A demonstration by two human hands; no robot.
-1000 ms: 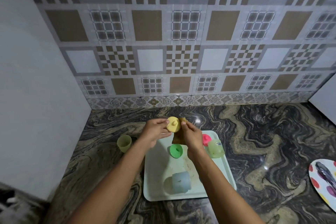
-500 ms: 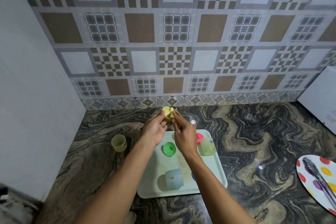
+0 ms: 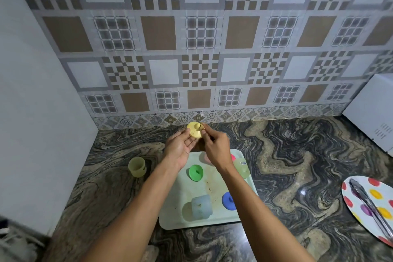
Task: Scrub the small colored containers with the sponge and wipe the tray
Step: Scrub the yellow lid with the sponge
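My left hand (image 3: 178, 147) holds a yellow lid (image 3: 194, 131) up above the far end of the pale green tray (image 3: 180, 189). My right hand (image 3: 217, 149) is pinched against the lid's right edge on a sponge, of which only a thin sliver shows. On the tray lie a green lid (image 3: 195, 173), a blue lid (image 3: 228, 201), a pink lid (image 3: 233, 158) partly hidden by my right hand, a pale green container (image 3: 241, 167), and a pale blue container (image 3: 201, 206) on its side. A yellow-green container (image 3: 137, 167) stands on the counter left of the tray.
A polka-dot plate (image 3: 365, 204) with metal tongs (image 3: 369, 202) sits at the right edge of the marbled counter. A white appliance (image 3: 374, 110) stands at the back right. A white wall (image 3: 42, 134) closes the left side and a tiled backsplash runs behind.
Both hands have lifted the yellow lid farther away from the tray toward the backsplash. The lid now faces up in my left palm, and the sponge is less visible.
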